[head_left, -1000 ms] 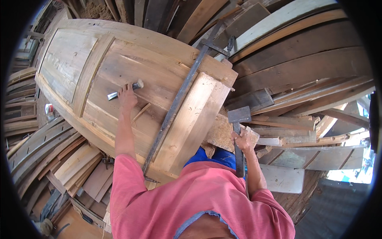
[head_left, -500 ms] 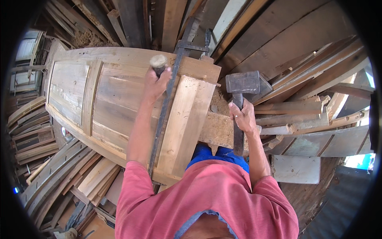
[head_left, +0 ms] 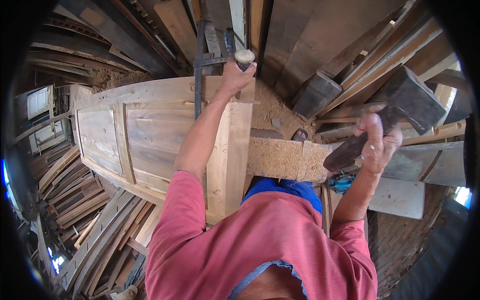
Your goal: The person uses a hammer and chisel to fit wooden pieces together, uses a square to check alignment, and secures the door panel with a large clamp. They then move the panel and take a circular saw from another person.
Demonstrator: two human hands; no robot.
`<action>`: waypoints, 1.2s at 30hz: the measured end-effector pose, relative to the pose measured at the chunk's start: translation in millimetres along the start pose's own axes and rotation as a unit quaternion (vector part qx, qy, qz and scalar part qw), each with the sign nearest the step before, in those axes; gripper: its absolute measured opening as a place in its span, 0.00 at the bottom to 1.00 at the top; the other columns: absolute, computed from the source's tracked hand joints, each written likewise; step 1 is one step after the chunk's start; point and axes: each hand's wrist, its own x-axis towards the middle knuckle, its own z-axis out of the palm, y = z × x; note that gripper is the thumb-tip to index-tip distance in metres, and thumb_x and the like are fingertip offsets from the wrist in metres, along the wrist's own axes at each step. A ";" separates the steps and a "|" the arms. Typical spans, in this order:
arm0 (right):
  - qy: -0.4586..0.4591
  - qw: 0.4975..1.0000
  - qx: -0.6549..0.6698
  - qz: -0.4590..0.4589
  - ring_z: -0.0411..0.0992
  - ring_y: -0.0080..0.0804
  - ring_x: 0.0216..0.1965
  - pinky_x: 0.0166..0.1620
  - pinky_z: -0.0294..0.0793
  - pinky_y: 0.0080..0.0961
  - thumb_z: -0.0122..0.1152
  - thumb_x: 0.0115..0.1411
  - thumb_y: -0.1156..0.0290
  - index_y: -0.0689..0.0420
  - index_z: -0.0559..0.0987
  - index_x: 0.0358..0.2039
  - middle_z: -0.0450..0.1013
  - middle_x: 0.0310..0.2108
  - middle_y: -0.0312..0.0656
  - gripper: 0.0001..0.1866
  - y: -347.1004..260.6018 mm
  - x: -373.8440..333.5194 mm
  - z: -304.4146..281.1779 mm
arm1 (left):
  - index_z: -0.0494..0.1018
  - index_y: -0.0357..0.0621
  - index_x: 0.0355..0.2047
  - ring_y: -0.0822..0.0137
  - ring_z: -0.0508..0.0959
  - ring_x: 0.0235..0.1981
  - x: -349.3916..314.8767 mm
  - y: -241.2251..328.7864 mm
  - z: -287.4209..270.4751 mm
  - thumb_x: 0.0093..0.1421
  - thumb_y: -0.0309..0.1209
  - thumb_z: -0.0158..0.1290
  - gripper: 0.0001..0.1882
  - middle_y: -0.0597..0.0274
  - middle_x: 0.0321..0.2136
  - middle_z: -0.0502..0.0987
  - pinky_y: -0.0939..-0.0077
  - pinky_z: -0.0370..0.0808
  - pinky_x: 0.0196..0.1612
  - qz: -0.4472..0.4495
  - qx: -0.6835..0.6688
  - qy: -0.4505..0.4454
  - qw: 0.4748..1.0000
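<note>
the left hand (head_left: pixel 236 77) was clenched around the dark handle of a chisel (head_left: pixel 244 56), whose pale round butt stood up out of the top of the fist; the blade was mostly hidden by the hand, so whether its edge touched wood could not be told. under and to the left of that grip spread the panelled door (head_left: pixel 160 117), its near corner right beneath the fist and its two recessed panels farther off, past the forearm. just beyond the fist was the screw handle (head_left: pixel 229 41) of a dark bar clamp (head_left: pixel 199 70), whose bar crossed the door's edge to the left of the grip. the right hand (head_left: pixel 377 140), well apart from the left, was grasping a dark mallet (head_left: pixel 415 102) by its shaft, raised, with the blocky head out beyond the fingers to the right and the shaft's end slanting back to the left. between the two grips, and nearer the body, lay a rough plank (head_left: pixel 272 155) littered with shavings, and past it a sandalled foot (head_left: pixel 300 135). up and to the left of the mallet grip lay a dark block (head_left: pixel 317 95); below that grip was a pale board (head_left: pixel 397 197).
</note>
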 end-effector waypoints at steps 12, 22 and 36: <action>0.087 0.983 0.101 -0.123 0.67 0.28 0.28 0.31 0.70 0.28 0.57 0.68 0.71 0.63 0.76 0.45 0.70 0.29 0.42 0.10 -20.3 41.8 -1.3 | 0.75 0.37 0.44 0.54 0.80 0.47 21.5 46.8 -22.7 0.56 0.37 0.61 0.20 0.49 0.42 0.81 0.65 0.74 0.52 0.030 0.135 -0.067 0.988; 0.031 0.983 0.109 -0.145 0.67 0.27 0.24 0.27 0.70 0.29 0.56 0.67 0.73 0.63 0.76 0.45 0.70 0.25 0.43 0.09 -21.4 35.0 22.6 | 0.77 0.39 0.35 0.68 0.82 0.33 20.7 5.8 -3.7 0.53 0.34 0.63 0.13 0.57 0.29 0.82 0.71 0.78 0.42 -0.051 -0.042 -0.026 0.997; -0.265 0.881 -0.371 0.129 0.78 0.55 0.36 0.43 0.77 0.43 0.64 0.59 0.61 0.69 0.74 0.42 0.78 0.34 0.59 0.22 86.6 42.8 73.2 | 0.75 0.42 0.36 0.57 0.85 0.37 -1.5 36.8 9.4 0.54 0.30 0.61 0.11 0.52 0.32 0.83 0.65 0.78 0.40 0.019 0.034 -0.106 0.994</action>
